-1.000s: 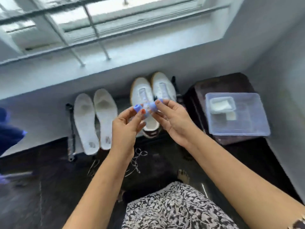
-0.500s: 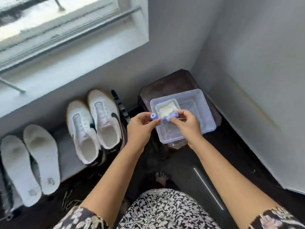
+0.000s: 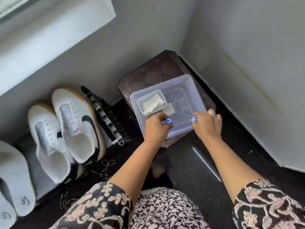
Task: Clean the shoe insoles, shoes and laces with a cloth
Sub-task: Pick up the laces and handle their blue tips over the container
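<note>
You face a corner where two pale grey walls meet; the wall ahead (image 3: 148, 38) carries a deep white window ledge (image 3: 57, 25) at the upper left, bright with daylight; the wall on your right (image 3: 255, 55) is plain, with a faint yellowish line running along it; the floor (image 3: 189, 171) is dark and glossy, and a thin bright streak of reflected light (image 3: 206, 164) lies across it; a small dark wooden table (image 3: 156, 70) stands in the corner, its tabletop scored with diamond lines; a black ribbed frame (image 3: 105, 116) lies low beside the wall ahead.
</note>
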The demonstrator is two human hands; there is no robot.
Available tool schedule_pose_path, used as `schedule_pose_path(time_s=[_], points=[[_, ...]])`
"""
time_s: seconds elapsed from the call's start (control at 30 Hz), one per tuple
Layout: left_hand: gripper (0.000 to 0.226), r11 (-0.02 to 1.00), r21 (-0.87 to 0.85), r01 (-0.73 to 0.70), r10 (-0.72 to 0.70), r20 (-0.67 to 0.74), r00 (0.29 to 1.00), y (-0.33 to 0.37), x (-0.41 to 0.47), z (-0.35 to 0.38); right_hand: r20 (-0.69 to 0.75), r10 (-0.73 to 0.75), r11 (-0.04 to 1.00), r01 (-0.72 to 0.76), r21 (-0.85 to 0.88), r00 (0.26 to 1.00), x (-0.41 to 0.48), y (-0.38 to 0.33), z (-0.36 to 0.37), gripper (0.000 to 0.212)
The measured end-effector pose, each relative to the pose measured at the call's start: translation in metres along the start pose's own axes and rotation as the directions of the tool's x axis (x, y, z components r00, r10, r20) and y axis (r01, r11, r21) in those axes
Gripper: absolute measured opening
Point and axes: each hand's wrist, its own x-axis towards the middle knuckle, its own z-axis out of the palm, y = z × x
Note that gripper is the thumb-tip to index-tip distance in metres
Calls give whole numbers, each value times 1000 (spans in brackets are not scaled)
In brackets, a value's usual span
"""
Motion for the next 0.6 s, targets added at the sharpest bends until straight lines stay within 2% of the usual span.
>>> schedule_pose_path(time_s=[0.2, 0.43, 0.6], points=[[14, 996, 87, -15, 11, 51, 999, -5, 17, 43, 82, 26, 998, -30, 56, 996, 12, 12, 5, 14], [16, 992, 117, -51, 40, 93, 995, -8, 37, 80, 67, 4, 1000, -5, 12, 998, 14, 11, 8, 14], [20, 976, 186, -113, 89, 133, 987, 1, 54, 98, 68, 17, 996, -22, 87, 998, 9, 9, 9, 15]])
